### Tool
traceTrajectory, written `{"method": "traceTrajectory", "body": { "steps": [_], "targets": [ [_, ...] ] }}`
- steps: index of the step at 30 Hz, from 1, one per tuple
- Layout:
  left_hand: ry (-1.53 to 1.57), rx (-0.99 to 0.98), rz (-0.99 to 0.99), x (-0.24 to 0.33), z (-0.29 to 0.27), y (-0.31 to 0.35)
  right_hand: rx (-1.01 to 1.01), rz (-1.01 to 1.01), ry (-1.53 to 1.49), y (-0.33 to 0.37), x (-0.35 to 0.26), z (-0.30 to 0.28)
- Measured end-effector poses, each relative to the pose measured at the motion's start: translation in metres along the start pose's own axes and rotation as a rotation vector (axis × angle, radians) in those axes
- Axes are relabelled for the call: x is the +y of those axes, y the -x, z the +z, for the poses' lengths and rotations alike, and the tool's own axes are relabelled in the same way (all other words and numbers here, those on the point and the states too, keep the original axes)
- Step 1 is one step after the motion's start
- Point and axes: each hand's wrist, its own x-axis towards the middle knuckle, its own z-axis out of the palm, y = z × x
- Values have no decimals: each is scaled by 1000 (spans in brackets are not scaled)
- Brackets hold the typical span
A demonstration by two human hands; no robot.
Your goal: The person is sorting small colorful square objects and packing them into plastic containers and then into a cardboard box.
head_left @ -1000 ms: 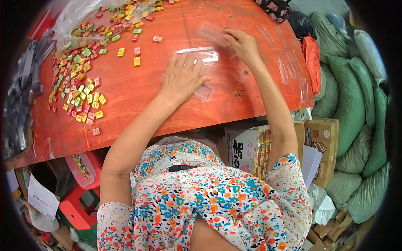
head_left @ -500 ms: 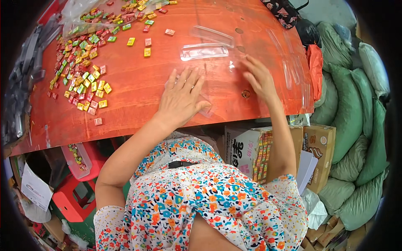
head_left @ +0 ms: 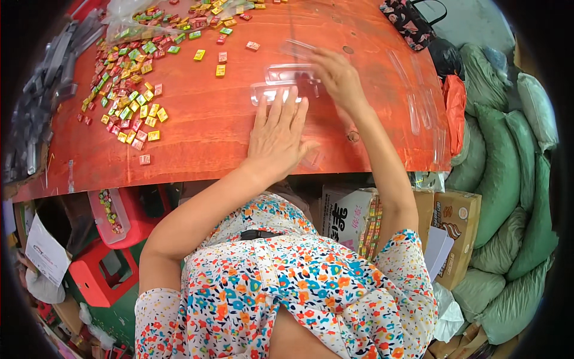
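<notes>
Just past the red table's near edge, my left hand (head_left: pixel 276 137) lies palm down with its fingers stretched out and spread. Its fingertips reach a shallow clear plastic tray (head_left: pixel 259 94), partly hidden under them. Farther right, my right hand (head_left: pixel 339 78) hovers with fingers extended and slightly blurred, holding nothing I can see. Below those fingers is a second clear tray (head_left: pixel 281 74), its right end covered. A third clear piece (head_left: pixel 295 48) lies behind it. Beside my left thumb, another clear plastic piece (head_left: pixel 313 158) shows faintly on the wood.
Small red, yellow and green boxes (head_left: pixel 134 113) are strewn across the left of the red table (head_left: pixel 197 137). Dark plastic pieces (head_left: pixel 36 102) pile up at far left. More clear strips (head_left: pixel 412 107) lie at right. Green sacks (head_left: pixel 496 155) and cartons (head_left: pixel 457 233) stand beside the table.
My right hand has moved left and away from me, over the trays. My left hand has shifted right, and a clear tray now shows at its fingertips. The view has shifted slightly.
</notes>
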Motion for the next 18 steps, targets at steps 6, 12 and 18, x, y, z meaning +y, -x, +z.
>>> {"method": "traceTrajectory", "body": {
  "steps": [6,12,18],
  "targets": [
    [-106,-91,-8,-17,15,-22,-145,77,277,-30,43,6],
    [-48,-91,154,-26,21,-22,-359,-36,214,-54,43,-4],
    [-66,-69,49,-26,19,-39,-212,-11,282,-9,27,-12]
  ]
}}
